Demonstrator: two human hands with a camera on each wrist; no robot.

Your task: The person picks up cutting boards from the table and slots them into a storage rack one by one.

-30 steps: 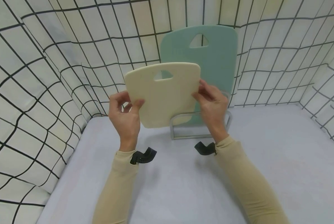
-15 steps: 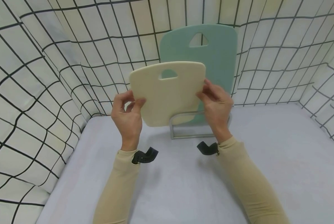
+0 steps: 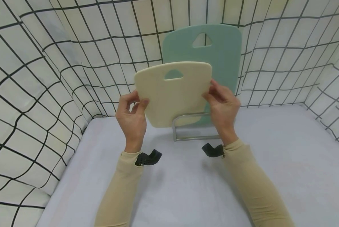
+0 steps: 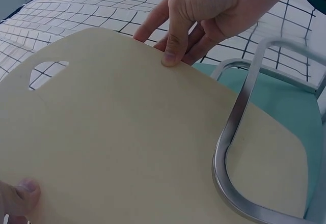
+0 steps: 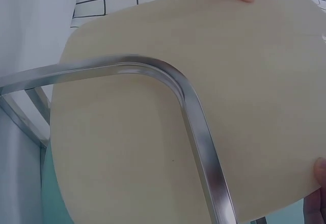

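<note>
A cream cutting board stands nearly upright, slightly tilted, between my hands. My left hand pinches its left edge with the thumb in front. On the opposite edge, my right hand grips it with thumb and fingers. The board's lower right part sits behind the front loop of a metal rack; its lower left corner juts out past the rack. A larger green cutting board stands upright behind it, partly covered. In the right wrist view, the rack's bar crosses in front of the cream board.
White cloth covers the table under the rack. A black wire grid backed with pale cloth encloses the rear and the left and right sides. A black wrist device is worn on the left sleeve, another on the right.
Both hands have shifted the cream cutting board a little to the right, so more of it overlaps the rack and the green board. The rack and green board stay in place.
</note>
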